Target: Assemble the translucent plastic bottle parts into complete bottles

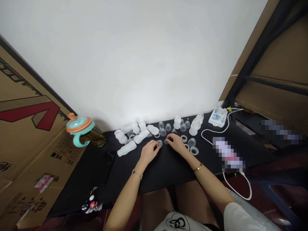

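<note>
My left hand is closed, its fingertips pinching a small clear collar ring low over the black table. Just to the right, my right hand has its fingertips together on a small clear piece, perhaps a bottle nipple; the fingers partly cover it. Behind the hands stand several clear domed caps. White baby bottles lie and stand to the left, one bottle on its side nearest me. Right of my right hand are clear rings and another domed cap.
More upright bottles stand near the wall. A teal-and-orange lidded jug is at the left, beside a cardboard box. At the right are a white power strip, a white cable and a blurred-out object.
</note>
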Available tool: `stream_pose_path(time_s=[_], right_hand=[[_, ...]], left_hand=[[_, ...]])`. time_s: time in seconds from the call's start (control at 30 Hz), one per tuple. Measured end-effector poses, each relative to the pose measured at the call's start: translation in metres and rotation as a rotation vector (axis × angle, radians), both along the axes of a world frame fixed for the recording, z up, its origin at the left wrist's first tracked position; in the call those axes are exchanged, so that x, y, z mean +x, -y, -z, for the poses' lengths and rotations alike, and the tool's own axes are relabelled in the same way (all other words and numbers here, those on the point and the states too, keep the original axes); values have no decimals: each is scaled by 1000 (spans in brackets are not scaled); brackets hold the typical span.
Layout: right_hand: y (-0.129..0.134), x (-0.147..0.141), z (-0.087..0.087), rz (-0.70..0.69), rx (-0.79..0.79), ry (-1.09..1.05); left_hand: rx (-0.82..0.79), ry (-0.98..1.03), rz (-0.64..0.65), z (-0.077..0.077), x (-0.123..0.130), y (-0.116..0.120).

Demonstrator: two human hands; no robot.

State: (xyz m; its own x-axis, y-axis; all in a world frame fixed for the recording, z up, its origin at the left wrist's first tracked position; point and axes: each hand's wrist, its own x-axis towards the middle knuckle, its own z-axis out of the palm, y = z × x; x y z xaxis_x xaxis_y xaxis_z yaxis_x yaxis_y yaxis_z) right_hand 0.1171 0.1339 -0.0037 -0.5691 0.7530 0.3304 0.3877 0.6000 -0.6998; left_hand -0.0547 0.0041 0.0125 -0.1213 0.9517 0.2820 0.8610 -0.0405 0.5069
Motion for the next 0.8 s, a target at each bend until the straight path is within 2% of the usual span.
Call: stream_pose_path(time_s=[0.17,0.33,0.43,0.63,0.8], right_hand=[[2,-2,-1,10,-268,-190],[2,-4,-4,-34,-660,-389],[3,-4,-10,-39,-821,-440],[7,-2,-17,-53,-900,-498],[7,0,-19,-96,-916,-525]], left_hand=[[17,22,-17,1,-1,-1],[35,47,-57,5,-3,-2],[63,53,-87,7,-5,-2],[161,125,-213,8,-6,-2],[285,284,-206,4,-5,-1]])
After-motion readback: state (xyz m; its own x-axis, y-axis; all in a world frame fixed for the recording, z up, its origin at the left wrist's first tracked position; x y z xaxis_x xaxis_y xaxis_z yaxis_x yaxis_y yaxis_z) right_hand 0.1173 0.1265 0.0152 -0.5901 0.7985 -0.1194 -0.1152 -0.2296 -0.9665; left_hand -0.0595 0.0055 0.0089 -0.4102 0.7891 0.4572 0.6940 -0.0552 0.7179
